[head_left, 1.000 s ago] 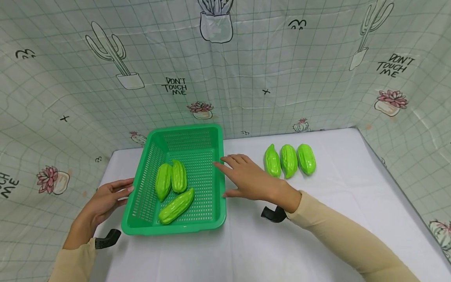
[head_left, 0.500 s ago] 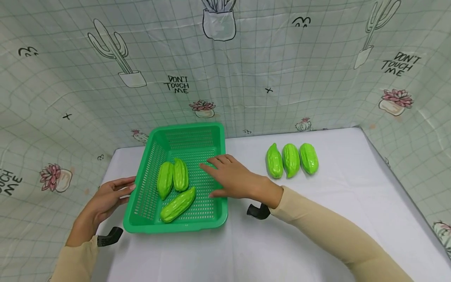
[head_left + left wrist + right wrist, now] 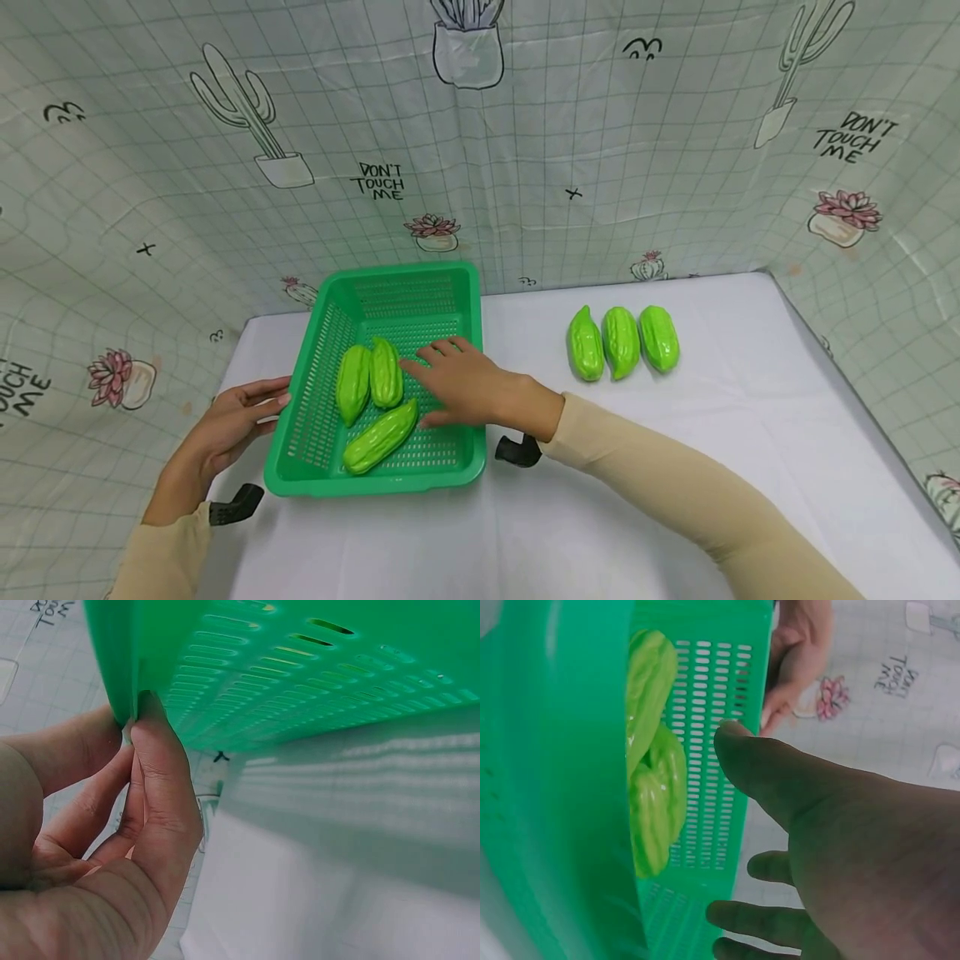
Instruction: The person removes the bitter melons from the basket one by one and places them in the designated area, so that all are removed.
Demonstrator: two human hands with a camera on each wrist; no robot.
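A green slotted plastic basket (image 3: 375, 483) stands on the left part of the table. Inside it lie three bright green, ridged bitter melons: two side by side, one melon (image 3: 352, 385) left of another (image 3: 386, 373), and a slanted one (image 3: 381, 437) nearer the front. My left hand (image 3: 238, 421) pinches the basket's left rim between thumb and finger, as the left wrist view shows close up. My right hand (image 3: 461, 382) hovers over the basket's right half with fingers spread and nothing held. Its fingertips are near the melons; contact cannot be told.
Three more bitter melons lie in a row right of the basket: a left one (image 3: 585, 343), a middle one (image 3: 621, 342) and a right one (image 3: 659, 338). White cloth covers the table (image 3: 600, 517). A printed grid curtain (image 3: 517, 125) surrounds it at the back and sides.
My right hand has moved left, from the basket's right rim to above its inside, near the melons. The left hand stays at the rim. The melons and basket lie as before.
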